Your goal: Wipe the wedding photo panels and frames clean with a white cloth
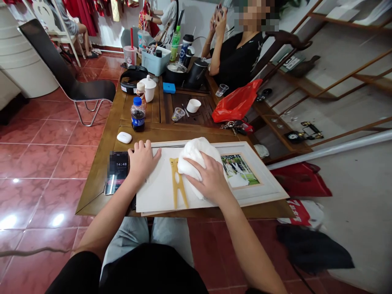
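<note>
My left hand rests flat, fingers slightly apart, on a white sheet or board lying on the table. A black smartphone showing the time lies just left of that hand. My right hand presses down on a wad of white cloth, gripping it over the sheet's far edge. Beside the cloth lies a flat yellow A-shaped piece. Beyond my right hand is a white picture frame holding a wedding photo.
The wooden tea table also holds a white earbud case, a cola bottle, a teal caddy and cups. A red plastic bag and keys lie ahead right. A seated person holds a phone. Red tile floor surrounds the table.
</note>
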`<state>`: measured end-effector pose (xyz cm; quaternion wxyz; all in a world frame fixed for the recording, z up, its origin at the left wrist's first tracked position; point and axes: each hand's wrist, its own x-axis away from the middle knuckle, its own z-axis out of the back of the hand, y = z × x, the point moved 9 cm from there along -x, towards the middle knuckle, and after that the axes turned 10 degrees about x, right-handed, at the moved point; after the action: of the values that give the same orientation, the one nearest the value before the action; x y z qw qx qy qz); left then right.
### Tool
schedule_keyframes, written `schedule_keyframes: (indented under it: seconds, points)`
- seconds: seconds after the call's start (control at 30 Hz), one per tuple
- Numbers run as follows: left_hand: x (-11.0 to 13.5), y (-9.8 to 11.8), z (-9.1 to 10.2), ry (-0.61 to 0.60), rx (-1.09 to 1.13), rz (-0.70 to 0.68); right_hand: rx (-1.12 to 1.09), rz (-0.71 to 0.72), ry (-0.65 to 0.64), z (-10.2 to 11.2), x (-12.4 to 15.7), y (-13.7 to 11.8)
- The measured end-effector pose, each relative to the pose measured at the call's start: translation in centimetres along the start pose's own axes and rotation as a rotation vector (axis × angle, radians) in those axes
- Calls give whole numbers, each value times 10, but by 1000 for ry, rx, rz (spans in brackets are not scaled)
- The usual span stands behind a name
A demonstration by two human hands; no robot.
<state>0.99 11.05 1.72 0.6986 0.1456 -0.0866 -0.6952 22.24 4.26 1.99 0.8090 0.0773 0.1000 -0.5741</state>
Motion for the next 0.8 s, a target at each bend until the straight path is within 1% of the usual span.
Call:
schedule_keyframes:
  seconds: [0.13,0.23,0.3,0.37,0.47,0.57,0.7,0.8]
  points:
    - [0,0,1,-2,8,1,24,51,22,10,38,-12]
    - [0,1,2,-3,12,-6,48,56,52,18,62,-20]
    - [0,2,2,-4,10,-11,53,57,63,20,71,-22]
    - [0,2,2,-8,8,-10,47,64,58,20,72,-21]
    - [0,1,0,-20,8,-4,25,67,21,13,58,-14]
    - [-1,1,0,-20,5,-6,-2,37,-20,3,29,-2]
    - [-1,1,0,-11,-5,-15,-18,-35,-41,-7,-14,8]
    - [-1,0,0,-10,-6,-10,-28,-56,-35,-9,-34,9]
